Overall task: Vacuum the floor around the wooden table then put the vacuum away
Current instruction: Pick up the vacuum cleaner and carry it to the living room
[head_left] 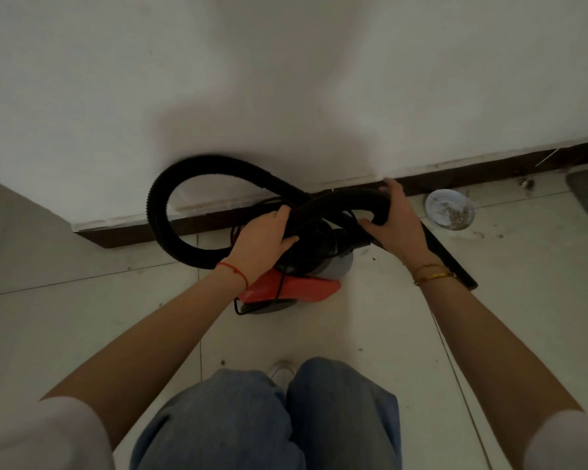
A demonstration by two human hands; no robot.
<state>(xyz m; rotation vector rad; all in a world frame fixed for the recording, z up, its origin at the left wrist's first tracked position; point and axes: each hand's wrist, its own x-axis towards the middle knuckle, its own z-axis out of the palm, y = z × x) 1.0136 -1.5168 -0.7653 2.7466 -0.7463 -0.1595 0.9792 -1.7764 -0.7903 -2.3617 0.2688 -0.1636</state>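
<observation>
Vacuum (286,286) under both hands; left hand (262,242), right hand (396,222) grip hose (170,198).

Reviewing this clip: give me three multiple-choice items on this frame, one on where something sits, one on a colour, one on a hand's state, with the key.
1. Where is the small dish?
A. on the floor by the baseboard, right of the vacuum
B. on top of the vacuum
C. in the left hand

2. What colour is the vacuum body's lower part?
A. blue
B. red-orange
C. yellow

3. What is the left hand doing?
A. hanging idle
B. pressing flat on the wall
C. gripping the black hose

Key: 1 A, the dish lies on the tiles near the wall; 2 B, the shell shows red-orange; 3 C, its fingers curl round the ribbed hose.
</observation>
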